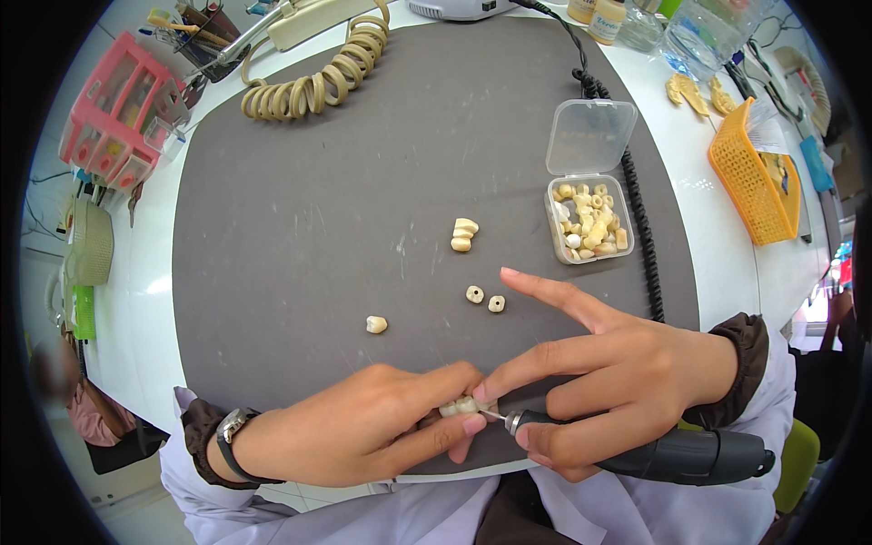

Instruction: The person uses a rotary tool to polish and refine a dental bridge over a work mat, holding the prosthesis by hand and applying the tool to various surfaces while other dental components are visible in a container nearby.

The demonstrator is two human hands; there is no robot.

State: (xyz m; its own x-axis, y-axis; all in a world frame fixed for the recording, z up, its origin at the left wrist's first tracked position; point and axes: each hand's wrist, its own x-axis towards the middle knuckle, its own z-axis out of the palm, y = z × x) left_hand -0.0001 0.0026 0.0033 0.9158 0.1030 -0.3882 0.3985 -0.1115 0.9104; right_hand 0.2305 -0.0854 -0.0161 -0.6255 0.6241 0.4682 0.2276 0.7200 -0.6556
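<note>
My left hand (341, 427) grips a pale tooth-shaped dental bridge (459, 407) at the mat's lower edge. My right hand (618, 372) wraps around a black rotary handpiece (690, 454), its thin metal bit at the bridge. My right middle finger touches the piece, while the index finger stretches out above the mat. Loose on the mat lie a single crown (376, 324), a joined piece (465, 234) and two small pieces with dark holes (474, 294). An open clear box (588, 136) holding several cream pieces stands beyond my right hand.
The grey mat (327, 218) bears a coiled beige hose (318, 86) and a black cord (647, 254). Around it are a pink drawer unit (109, 104), an orange basket (740, 163), bottles (595, 23) and an appliance (454, 7). Another person's pink clothing (95, 418) shows at far left.
</note>
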